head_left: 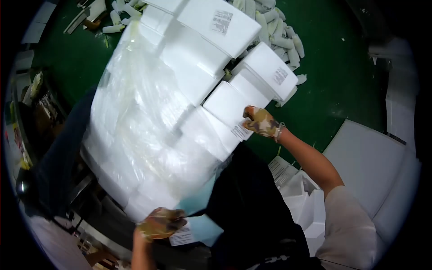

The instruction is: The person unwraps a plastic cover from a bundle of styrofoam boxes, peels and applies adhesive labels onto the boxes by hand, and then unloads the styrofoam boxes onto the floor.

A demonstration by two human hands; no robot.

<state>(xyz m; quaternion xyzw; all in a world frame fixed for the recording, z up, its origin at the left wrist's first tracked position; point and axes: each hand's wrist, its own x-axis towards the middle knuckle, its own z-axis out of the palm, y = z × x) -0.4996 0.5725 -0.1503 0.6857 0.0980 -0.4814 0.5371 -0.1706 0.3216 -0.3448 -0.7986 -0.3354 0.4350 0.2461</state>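
My left hand (pixel 162 223), in a camouflage-patterned glove, is closed on a sheet of labels (pixel 182 237) with pale blue backing (pixel 206 228). A similar pale blue piece (pixel 198 200) lies just above it, against the stack. My right hand (pixel 262 122), gloved alike, has its fingers curled at the edge of a white foam box (pixel 227 104). A printed label (pixel 240 132) shows on that box's corner, right beside the fingers. Whether they grip anything is hidden. Clear plastic film (pixel 135 112) drapes over the boxes to the left.
More foam boxes with labelled lids (pixel 220 20) stand in the stack. Pale vegetables in white netting (pixel 285 38) lie on the green floor (pixel 333 67) behind. A large white panel (pixel 364 162) and a white perforated basket (pixel 282 171) are at right. Another person's dark-clothed leg (pixel 63 157) is at left.
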